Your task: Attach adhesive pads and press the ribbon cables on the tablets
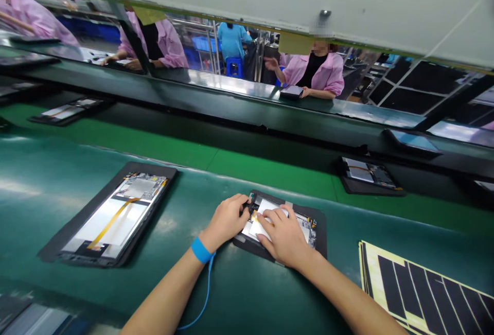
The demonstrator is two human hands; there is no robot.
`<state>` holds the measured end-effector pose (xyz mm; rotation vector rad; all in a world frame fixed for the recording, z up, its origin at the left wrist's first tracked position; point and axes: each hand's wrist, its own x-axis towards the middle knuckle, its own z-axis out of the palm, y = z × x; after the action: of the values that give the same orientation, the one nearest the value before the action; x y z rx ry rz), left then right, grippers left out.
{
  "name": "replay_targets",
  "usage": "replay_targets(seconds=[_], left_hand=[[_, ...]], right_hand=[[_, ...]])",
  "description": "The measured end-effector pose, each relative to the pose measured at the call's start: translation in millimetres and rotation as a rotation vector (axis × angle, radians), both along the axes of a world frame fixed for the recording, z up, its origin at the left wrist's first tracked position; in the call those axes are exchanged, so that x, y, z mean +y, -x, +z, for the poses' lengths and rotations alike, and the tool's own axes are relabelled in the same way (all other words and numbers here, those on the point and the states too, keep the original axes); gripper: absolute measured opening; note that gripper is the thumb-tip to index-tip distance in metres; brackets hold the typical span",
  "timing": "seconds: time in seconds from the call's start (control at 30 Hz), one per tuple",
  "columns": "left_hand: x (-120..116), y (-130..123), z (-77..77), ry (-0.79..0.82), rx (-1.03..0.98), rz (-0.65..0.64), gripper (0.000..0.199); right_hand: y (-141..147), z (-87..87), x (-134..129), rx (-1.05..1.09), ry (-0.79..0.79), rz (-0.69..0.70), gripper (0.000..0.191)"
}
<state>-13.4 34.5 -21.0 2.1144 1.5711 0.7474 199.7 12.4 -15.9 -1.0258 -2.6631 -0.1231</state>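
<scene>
An opened tablet (304, 226) lies on a dark pad (321, 232) on the green worktop, below my two hands. My left hand (228, 217), with a blue strap at its wrist, has its fingers bent together at the tablet's left end; what they hold, if anything, is hidden. Across the middle, my right hand (283, 232) rests with fingers spread on a white rectangular piece (266, 210). To the left, a second opened tablet (116, 222) with an orange ribbon cable sits on another dark pad (69, 222).
Yellow-edged sheets of black strips (409, 283) lie at the right. Beyond the worktop (185, 283), a green belt (185, 150) carries more opened tablets (366, 173). People in pink sit across the line. A blue cord (206, 294) hangs from my left wrist.
</scene>
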Motion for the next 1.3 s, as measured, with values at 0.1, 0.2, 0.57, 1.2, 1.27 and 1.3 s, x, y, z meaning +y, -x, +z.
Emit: replay_targets(seconds=[0.1,0.2,0.57,1.2,1.27,1.3], left_hand=[[-3.7,9.9,3.2,-0.011,-0.019,-0.097,0.025],[-9.4,19.2,5.4,-0.05,0.009,-0.187,0.032],[-15.2,34.2,9.8,-0.157,0.185,-0.331,0.036],[-23.1,23.5,15.7,-0.229,0.403,-0.347,0.039],[-23.1,24.1,15.9,-0.232,0.411,-0.348,0.039],[-23.1,24.3,15.9,-0.23,0.42,-0.348,0.039]], right_hand=[[0.3,1.1,-0.2,-0.007,0.004,0.006,0.04],[-0.1,1.6,-1.1,-0.005,-0.005,-0.003,0.039],[-1.8,-2.1,-2.4,-0.029,-0.009,-0.031,0.039],[-1.6,1.2,-1.3,-0.05,0.007,0.0,0.038],[-2.3,2.3,-0.9,-0.058,0.015,0.005,0.039],[-2.6,2.9,-0.6,-0.062,0.016,0.004,0.039]])
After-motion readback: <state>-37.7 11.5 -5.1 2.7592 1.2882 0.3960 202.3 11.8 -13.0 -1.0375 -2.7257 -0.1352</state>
